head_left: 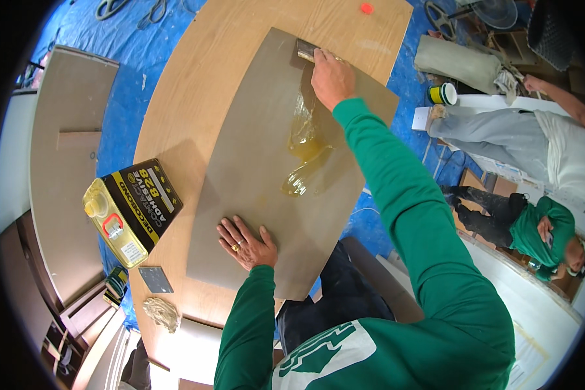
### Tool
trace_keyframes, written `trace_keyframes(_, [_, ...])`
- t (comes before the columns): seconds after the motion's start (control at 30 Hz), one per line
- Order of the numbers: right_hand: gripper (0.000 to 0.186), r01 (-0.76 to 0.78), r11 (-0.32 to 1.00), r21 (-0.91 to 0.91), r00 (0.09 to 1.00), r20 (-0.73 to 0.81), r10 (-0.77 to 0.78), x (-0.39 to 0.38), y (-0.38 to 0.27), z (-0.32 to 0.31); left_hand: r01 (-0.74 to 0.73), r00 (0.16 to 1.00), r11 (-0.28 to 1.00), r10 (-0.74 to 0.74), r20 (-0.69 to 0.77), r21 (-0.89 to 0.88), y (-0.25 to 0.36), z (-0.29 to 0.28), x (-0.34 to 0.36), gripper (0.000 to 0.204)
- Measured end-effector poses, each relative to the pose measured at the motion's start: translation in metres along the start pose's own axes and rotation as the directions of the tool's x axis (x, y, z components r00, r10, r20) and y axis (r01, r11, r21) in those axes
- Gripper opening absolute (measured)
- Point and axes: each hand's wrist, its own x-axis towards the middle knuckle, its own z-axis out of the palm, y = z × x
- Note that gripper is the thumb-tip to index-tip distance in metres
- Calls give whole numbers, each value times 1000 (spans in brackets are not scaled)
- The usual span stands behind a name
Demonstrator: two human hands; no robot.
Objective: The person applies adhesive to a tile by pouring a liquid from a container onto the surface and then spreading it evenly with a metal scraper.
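A grey-brown laminate sheet (240, 153) lies on the wooden tabletop before me. Glossy yellowish adhesive (307, 151) is pooled in its middle, with a wet streak running to the far edge. At that edge my right hand (333, 79) grips a flat spreader (305, 50), its blade against the sheet. The fingers partly hide the spreader's handle. My left hand (247, 244) rests flat on the near left part of the sheet, fingers spread, with a ring on one finger. Left of the sheet stands a rectangular metal adhesive can (133, 211) with a red handle.
On the tabletop (182, 84) near the can are a small dark square plate (156, 279) and a crumpled beige rag (161, 313). Blue sheeting (136, 58) covers the floor. Two people (539, 224) are at the right, near a tub (442, 94). A large panel (68, 169) stands at left.
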Motion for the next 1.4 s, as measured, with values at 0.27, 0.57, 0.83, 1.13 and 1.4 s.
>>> trace_keyframes(0.27, [43,-18,997,-77,998,-64,13,-6,-6,16,-2,1000,1000,2,15,-8,1,-1,1,89])
trace_keyframes(0.57, [33,91,995,48,993,-76,-87,-57,-12,-3,-28,1000,999,27,-16,-35,6,-3,4,89])
trace_keyframes(0.83, [43,53,971,235,986,142,-88,-161,-80,-74,23,999,1000,-23,31,-9,0,-7,3,87])
trace_keyframes(1.13, [38,34,999,4,999,19,-34,24,-41,-2,13,999,1000,-12,30,-15,0,-4,1,88])
trace_keyframes(1.4, [45,180,981,67,984,-16,-179,-63,-59,-2,-1,1000,1000,1,4,-19,-1,-3,4,88])
